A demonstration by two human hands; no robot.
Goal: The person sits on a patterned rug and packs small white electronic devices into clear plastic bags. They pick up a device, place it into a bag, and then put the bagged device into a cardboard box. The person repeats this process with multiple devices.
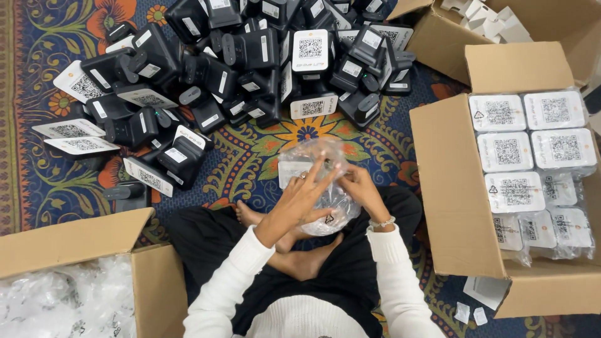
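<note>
Patterned rug (37,181) covered floor. Lower left: open carton (81,241) held crumpled clear bags (69,300). Above it, heap of black devices (238,56) with white code labels sprawled across rug. Centre: person sat cross-legged, white sleeves. Left hand (300,200) lay over clear bag (319,188), fingers spread long. Bag sat above lap, white-faced device (294,169) inside. Right hand (360,188) pinched bag's edge. Right: big carton (451,188) packed with bagged white-topped units (507,150) in rows.
</note>
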